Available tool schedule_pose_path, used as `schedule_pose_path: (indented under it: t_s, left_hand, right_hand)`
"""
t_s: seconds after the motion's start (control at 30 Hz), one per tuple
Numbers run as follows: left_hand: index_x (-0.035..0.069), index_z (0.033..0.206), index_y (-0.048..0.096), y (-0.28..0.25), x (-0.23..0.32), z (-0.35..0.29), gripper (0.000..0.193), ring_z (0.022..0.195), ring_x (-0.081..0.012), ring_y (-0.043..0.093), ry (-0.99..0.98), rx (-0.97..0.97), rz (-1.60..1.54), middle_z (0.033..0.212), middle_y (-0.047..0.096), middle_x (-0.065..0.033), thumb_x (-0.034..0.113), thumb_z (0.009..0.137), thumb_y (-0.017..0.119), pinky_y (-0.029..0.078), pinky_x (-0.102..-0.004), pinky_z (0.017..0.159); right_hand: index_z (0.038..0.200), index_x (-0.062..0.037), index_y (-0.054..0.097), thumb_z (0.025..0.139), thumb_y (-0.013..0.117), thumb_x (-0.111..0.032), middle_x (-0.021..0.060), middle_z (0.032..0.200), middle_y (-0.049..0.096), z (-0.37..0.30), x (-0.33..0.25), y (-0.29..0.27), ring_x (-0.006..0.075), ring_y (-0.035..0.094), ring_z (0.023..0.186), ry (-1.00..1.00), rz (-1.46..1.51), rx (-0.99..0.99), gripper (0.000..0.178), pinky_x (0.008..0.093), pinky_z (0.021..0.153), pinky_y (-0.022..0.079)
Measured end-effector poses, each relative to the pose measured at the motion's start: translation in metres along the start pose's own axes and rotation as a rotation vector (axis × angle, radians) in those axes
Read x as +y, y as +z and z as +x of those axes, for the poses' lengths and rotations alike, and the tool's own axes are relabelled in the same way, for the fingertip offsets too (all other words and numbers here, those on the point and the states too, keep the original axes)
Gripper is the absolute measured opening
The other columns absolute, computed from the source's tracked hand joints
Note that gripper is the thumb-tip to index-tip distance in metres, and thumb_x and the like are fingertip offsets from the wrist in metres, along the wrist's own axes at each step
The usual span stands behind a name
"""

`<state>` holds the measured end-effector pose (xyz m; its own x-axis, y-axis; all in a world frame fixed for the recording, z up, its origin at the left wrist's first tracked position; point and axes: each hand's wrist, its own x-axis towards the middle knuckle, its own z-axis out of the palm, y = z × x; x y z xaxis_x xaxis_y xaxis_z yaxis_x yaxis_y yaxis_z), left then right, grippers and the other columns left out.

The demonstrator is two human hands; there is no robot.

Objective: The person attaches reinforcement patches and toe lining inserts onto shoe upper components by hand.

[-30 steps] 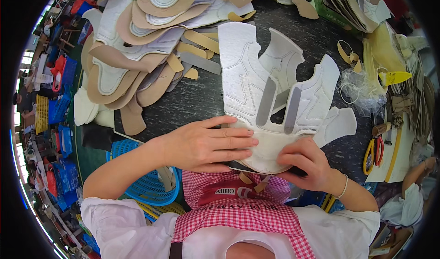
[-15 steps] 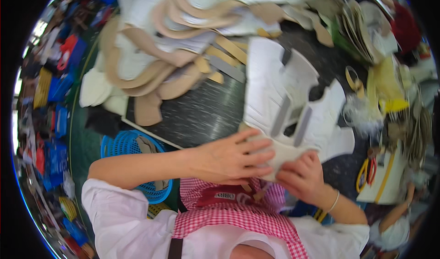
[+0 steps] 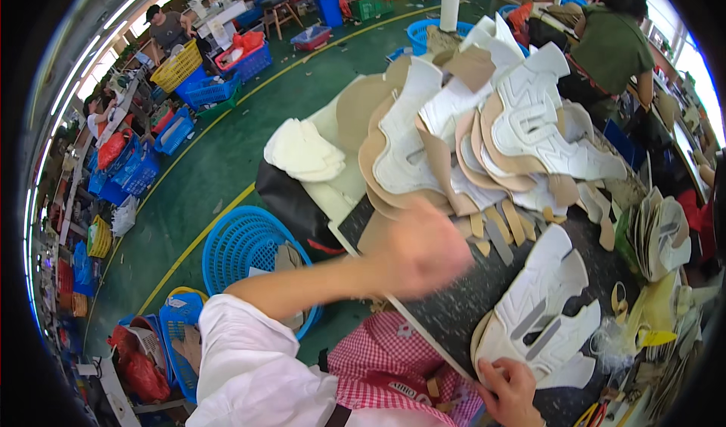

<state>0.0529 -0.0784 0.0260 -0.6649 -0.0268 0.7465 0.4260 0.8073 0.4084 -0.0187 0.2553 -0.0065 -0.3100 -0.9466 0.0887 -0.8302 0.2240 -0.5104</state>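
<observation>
The head camera looked down past a red-checked apron [image 3: 378, 355] to a white upper [image 3: 505, 344], which lay on the near right part of the dark, speckled desk [image 3: 435, 314]. The right hand [image 3: 510, 389] gripped the upper by its rounded near end, fingers curled over the rim. The left hand [image 3: 427, 249], off to the upper's left and above the desk, was smeared by blur; it looked loosely curled, but I could not tell whether it held anything.

The upper probably handled as a light, padded sheet: bendy, slightly springy, hardly slippery and not fragile. The broad rounded end seemed the best hold, since the slim arms beyond would likely flop. Its face was matt white with stitched or embossed zigzag lines, two flat grey strips [image 3: 528, 319] flanked its slot, and a beige layer edged its left side.

Right of the upper sat a crinkled clump of clear plastic [image 3: 616, 344]. Well to its left stood a blue lattice basket [image 3: 219, 249]. Just beyond the upper were narrow tan tabs [image 3: 510, 223]; farther off rose a heap of curved white and tan pieces [image 3: 412, 147], smooth-faced and loosely overlapped.
</observation>
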Motion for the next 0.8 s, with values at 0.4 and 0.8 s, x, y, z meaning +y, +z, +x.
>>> schedule_pose_path:
  t_s: [0.4, 0.8]
  left_hand:
    - [0.01, 0.103, 0.06, -0.121, -0.205, 0.016, 0.032, 0.095, -0.0264, 0.056, -0.465, -0.079, 0.794, 0.098, 0.058, -0.0063, 0.018, 0.074, 0.07, 0.041, -0.0416, 0.082]
    - [0.001, 0.103, 0.063, -0.161, -0.053, -0.007, 0.02, 0.086, -0.0167, 0.062, 0.033, 0.912, 0.663, 0.098, 0.067, -0.0062, 0.0, 0.084, 0.066, 0.05, -0.0281, 0.081]
  right_hand:
    - [0.114, -0.006, 0.065, 0.074, 0.076, -0.011, 0.0135, 0.096, 0.057, 0.025, -0.015, -0.012, 0.0262, 0.056, 0.069, -0.032, 0.006, 0.101, 0.042, 0.0356, 0.061, 0.046]
    - [0.123, -0.0035, 0.057, 0.071, 0.081, -0.025, 0.0187, 0.119, 0.056, 0.023, -0.023, -0.03, 0.0338, 0.057, 0.107, 0.076, 0.177, 0.252, 0.061, 0.0359, 0.087, 0.049]
